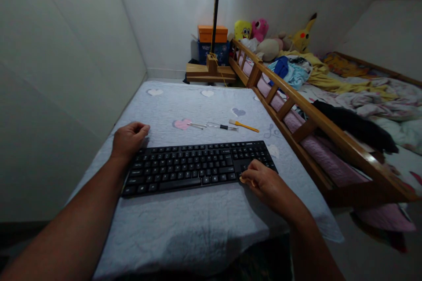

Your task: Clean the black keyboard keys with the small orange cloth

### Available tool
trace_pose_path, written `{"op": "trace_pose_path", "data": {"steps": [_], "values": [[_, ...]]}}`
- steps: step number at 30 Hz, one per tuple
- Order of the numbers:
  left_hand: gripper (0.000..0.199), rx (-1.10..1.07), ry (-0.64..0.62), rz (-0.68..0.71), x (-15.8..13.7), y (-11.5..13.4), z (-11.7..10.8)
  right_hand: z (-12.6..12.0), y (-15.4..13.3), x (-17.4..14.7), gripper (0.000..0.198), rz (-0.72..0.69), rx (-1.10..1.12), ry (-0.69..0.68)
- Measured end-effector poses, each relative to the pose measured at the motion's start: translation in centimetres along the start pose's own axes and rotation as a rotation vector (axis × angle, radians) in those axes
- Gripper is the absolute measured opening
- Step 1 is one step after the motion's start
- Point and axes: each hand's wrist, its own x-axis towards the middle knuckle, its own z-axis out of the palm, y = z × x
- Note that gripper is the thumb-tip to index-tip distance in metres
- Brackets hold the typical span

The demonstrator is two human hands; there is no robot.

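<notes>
A black full-size keyboard (184, 167) lies slightly slanted on the cloth-covered table. Beside its upper left corner rests my left hand (129, 140), fingers curled in, with nothing seen in them. Over the arrow keys, my right hand (260, 179) is closed in a pinch on a small yellow piece (243, 179), mostly hidden under the fingers and pressed to the keys. Behind the keyboard lie a flat brush (245, 126) with an orange-yellow handle, a thin tool with a black grip (224, 127), a wire tool (212, 124) and white cotton swabs (197, 125).
A pale blue quilted cloth (184, 228) with hearts covers the table. Along the right runs a wooden bed rail (296, 101), with bedding and plush toys beyond it. A wooden stand with a black pole (216, 9) and stacked boxes (212, 34) are at the back; a wall is on the left.
</notes>
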Motion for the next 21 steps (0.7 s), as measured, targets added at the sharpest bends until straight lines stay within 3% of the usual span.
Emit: {"op": "trace_pose_path", "data": {"steps": [6, 15, 21], "values": [[0.035, -0.013, -0.001, 0.008, 0.1, -0.3, 0.1, 0.8, 0.0, 0.7, 0.022, -0.018, -0.018, 0.08], [0.035, -0.004, -0.005, -0.015, 0.1, 0.0, 0.1, -0.6, 0.2, -0.1, 0.022, 0.023, -0.013, -0.038], [0.034, 0.02, -0.002, 0.002, 0.0, 0.0, 0.1, -0.2, 1.6, 1.3, 0.022, 0.003, -0.007, 0.156]]}}
